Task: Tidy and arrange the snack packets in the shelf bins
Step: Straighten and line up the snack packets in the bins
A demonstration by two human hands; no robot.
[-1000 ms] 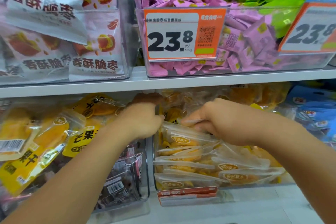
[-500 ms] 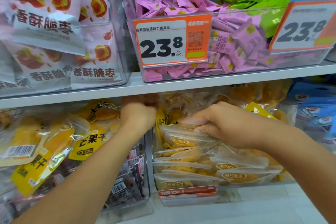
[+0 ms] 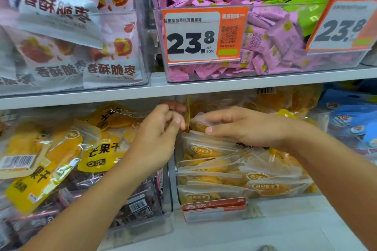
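While we reached under the upper shelf [image 3: 204, 87], our left hand [image 3: 157, 138] pinched the edge of an upright yellow packet [image 3: 187, 116] between thumb and curled fingers at the clear bin [image 3: 224, 169] on the lower shelf. Our right hand [image 3: 244, 126] lay on the topmost of the stacked translucent packets [image 3: 214, 169] in that bin, its fingers loosely curled around the top edge.

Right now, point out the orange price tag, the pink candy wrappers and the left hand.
Orange price tag [image 3: 204, 35]: head view, on its white price panel.
Pink candy wrappers [image 3: 273, 47]: head view, pile behind the bin's clear front.
Left hand [image 3: 157, 138]: head view, back of hand.
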